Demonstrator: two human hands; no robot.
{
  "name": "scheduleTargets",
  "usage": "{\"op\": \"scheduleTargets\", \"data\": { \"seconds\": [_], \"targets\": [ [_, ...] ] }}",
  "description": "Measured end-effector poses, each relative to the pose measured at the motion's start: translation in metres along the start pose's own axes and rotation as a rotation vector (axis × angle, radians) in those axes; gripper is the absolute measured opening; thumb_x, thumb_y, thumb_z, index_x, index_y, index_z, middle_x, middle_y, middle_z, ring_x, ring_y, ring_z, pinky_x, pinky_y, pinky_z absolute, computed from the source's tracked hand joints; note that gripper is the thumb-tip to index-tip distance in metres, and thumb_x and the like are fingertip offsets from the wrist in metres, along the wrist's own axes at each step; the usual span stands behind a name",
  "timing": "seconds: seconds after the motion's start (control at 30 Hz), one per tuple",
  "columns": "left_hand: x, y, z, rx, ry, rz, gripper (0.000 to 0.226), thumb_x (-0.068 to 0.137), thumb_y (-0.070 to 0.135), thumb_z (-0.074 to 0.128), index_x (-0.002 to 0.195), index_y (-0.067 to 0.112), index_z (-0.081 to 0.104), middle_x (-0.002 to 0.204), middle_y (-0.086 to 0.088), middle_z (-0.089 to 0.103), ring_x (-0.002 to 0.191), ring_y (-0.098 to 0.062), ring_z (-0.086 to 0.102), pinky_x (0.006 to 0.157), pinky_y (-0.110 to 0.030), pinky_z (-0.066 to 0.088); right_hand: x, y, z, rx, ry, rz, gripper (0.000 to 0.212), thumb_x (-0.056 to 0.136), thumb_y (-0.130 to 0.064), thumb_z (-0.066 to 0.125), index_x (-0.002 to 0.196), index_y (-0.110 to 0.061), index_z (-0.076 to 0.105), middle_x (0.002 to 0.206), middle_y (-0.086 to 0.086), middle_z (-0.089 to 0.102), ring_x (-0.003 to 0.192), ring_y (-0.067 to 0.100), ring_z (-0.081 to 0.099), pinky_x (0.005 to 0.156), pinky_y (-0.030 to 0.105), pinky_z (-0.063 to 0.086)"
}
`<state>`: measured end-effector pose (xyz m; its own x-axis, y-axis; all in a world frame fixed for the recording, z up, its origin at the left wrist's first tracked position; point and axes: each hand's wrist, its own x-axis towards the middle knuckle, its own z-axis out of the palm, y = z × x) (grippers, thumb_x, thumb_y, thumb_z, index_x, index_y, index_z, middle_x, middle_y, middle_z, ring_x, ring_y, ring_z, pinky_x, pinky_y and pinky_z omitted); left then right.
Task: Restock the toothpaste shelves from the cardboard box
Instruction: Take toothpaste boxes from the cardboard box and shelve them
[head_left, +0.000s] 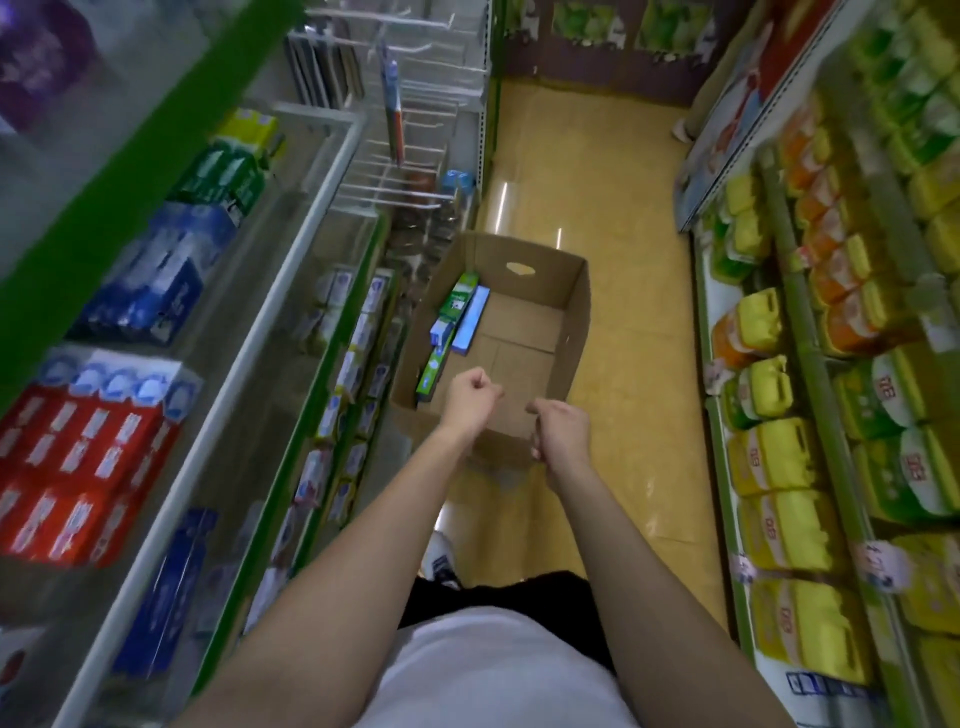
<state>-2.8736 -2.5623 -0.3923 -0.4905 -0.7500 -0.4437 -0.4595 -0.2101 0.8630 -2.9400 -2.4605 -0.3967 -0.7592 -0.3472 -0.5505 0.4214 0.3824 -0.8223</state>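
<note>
An open cardboard box (574, 317) stands on the yellow floor in the aisle, mostly bare inside. Several toothpaste cartons, green (459, 298) and blue (475, 318), lie along its left wall. Both my arms reach forward over the box's near end. My left hand (470, 399) is curled into a fist with nothing in it. My right hand (562, 432) hangs over the near right corner with its fingers curled down, holding nothing that I can see. The toothpaste shelves (291, 291) on my left carry red cartons (78, 467), blue cartons (150, 291) and green cartons (223, 176).
Shelves on my right (810, 395) are packed with yellow, orange and green bags. White wire hooks (415, 156) stick out past the left shelves. The aisle floor (587, 171) runs on beyond the box to a purple display at the far end.
</note>
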Motion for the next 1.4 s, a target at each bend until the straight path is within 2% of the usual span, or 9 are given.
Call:
{"op": "scheduleTargets", "data": {
  "seconds": [0.13, 0.3, 0.5, 0.67, 0.87, 1.03, 1.13, 1.23, 1.4],
  "targets": [
    [0.059, 0.001, 0.002, 0.0, 0.002, -0.093, 0.03, 0.102, 0.022, 0.052, 0.075, 0.009, 0.052, 0.074, -0.018, 0.056, 0.053, -0.018, 0.046, 0.045, -0.024, 0.035, 0.046, -0.011, 0.016, -0.103, -0.006, -0.031, 0.032, 0.089, -0.015, 0.063, 0.062, -0.017, 0.046, 0.058, 0.008, 0.038, 0.053, 0.022, 0.038, 0.049, 0.034, 0.031],
    [0.122, -0.012, 0.006, 0.037, 0.086, -0.179, 0.021, 0.099, 0.025, 0.057, 0.097, 0.006, 0.066, 0.095, -0.015, 0.068, 0.085, -0.026, 0.06, 0.086, -0.047, 0.054, 0.097, -0.033, 0.032, -0.025, -0.125, 0.064, 0.005, 0.099, -0.012, 0.056, 0.097, -0.011, 0.061, 0.086, 0.01, 0.062, 0.07, 0.019, 0.056, 0.056, 0.028, 0.046],
    [0.19, -0.007, 0.019, 0.027, 0.169, -0.31, 0.022, 0.099, 0.022, 0.058, 0.114, 0.008, 0.063, 0.113, -0.027, 0.066, 0.084, -0.029, 0.059, 0.074, -0.034, 0.043, 0.199, -0.051, 0.066, 0.011, -0.28, 0.2, 0.039, 0.102, -0.016, 0.054, 0.141, -0.015, 0.047, 0.113, 0.009, 0.062, 0.088, 0.019, 0.061, 0.067, 0.026, 0.052],
    [0.225, 0.01, 0.031, 0.139, 0.22, -0.432, 0.033, 0.1, 0.025, 0.057, 0.128, 0.007, 0.058, 0.119, -0.014, 0.064, 0.098, -0.026, 0.057, 0.076, -0.025, 0.036, 0.274, -0.074, 0.075, -0.056, -0.416, 0.408, 0.042, 0.105, -0.02, 0.049, 0.146, -0.013, 0.043, 0.135, 0.017, 0.057, 0.103, 0.028, 0.061, 0.068, 0.029, 0.053],
    [0.274, 0.008, 0.041, 0.229, 0.227, -0.536, 0.046, 0.1, 0.022, 0.056, 0.144, 0.011, 0.046, 0.144, -0.01, 0.053, 0.129, -0.027, 0.051, 0.095, -0.024, 0.037, 0.344, -0.073, 0.089, -0.165, -0.505, 0.534, 0.044, 0.105, -0.02, 0.049, 0.147, -0.015, 0.041, 0.129, 0.011, 0.057, 0.106, 0.019, 0.055, 0.065, 0.025, 0.048],
    [0.317, -0.01, 0.053, 0.254, 0.237, -0.581, 0.054, 0.1, 0.017, 0.053, 0.151, 0.01, 0.035, 0.149, -0.014, 0.046, 0.133, -0.029, 0.047, 0.1, -0.027, 0.038, 0.38, -0.039, 0.115, -0.273, -0.561, 0.567, 0.047, 0.105, -0.009, 0.035, 0.152, -0.015, 0.038, 0.134, 0.008, 0.052, 0.111, 0.019, 0.051, 0.075, 0.025, 0.048],
    [0.344, -0.034, 0.055, 0.34, 0.236, -0.559, 0.059, 0.097, 0.012, 0.055, 0.151, 0.009, 0.032, 0.155, -0.014, 0.036, 0.135, -0.03, 0.044, 0.101, -0.029, 0.035, 0.396, -0.015, 0.139, -0.281, -0.534, 0.568, 0.041, 0.106, -0.01, 0.035, 0.145, -0.015, 0.043, 0.128, 0.006, 0.055, 0.106, 0.017, 0.052, 0.091, 0.031, 0.047],
    [0.366, -0.065, 0.051, 0.437, 0.258, -0.53, 0.066, 0.094, 0.01, 0.056, 0.153, 0.011, 0.028, 0.16, -0.009, 0.027, 0.134, -0.033, 0.046, 0.1, -0.036, 0.039, 0.411, 0.014, 0.163, -0.293, -0.525, 0.574, 0.022, 0.102, -0.002, 0.043, 0.116, -0.015, 0.052, 0.09, 0.001, 0.055, 0.077, 0.011, 0.051, 0.074, 0.027, 0.048],
    [0.386, -0.11, 0.055, 0.511, 0.293, -0.445, 0.073, 0.089, 0.009, 0.057, 0.155, 0.008, 0.027, 0.155, -0.011, 0.028, 0.125, -0.036, 0.051, 0.094, -0.045, 0.048, 0.439, 0.052, 0.203, -0.284, -0.514, 0.557, 0.024, 0.096, 0.002, 0.051, 0.08, -0.015, 0.057, 0.086, 0.008, 0.064, 0.076, 0.019, 0.06, 0.07, 0.029, 0.05]
  ]
}}
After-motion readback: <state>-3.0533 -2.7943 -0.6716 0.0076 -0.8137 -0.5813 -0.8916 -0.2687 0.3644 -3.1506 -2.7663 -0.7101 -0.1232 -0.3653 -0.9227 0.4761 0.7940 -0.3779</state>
